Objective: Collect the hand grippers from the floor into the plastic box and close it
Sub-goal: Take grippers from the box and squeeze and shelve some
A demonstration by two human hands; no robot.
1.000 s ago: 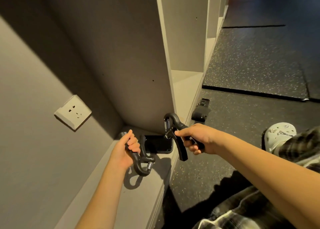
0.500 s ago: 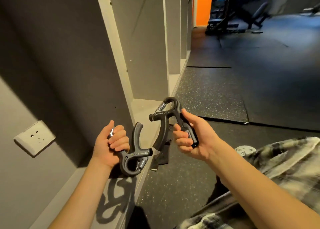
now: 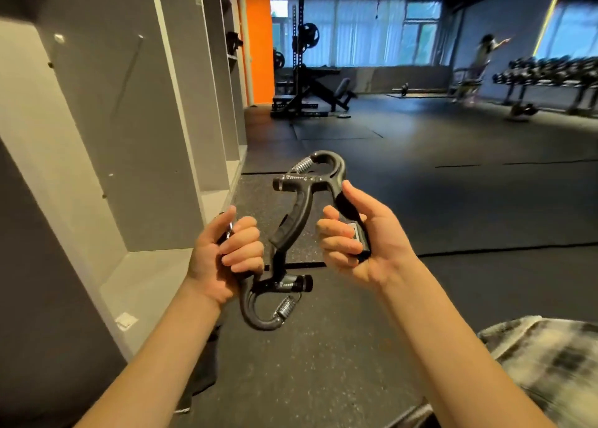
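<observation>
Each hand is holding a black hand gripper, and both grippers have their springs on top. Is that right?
Not quite. In the head view, the right hand holds its hand gripper spring on top, but the left hand holds the other hand gripper spring at the bottom.

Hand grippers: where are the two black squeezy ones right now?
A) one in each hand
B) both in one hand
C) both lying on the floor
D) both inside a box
A: the left hand grips the lower hand gripper, and the right hand grips the upper hand gripper, both held up in the air.
</observation>
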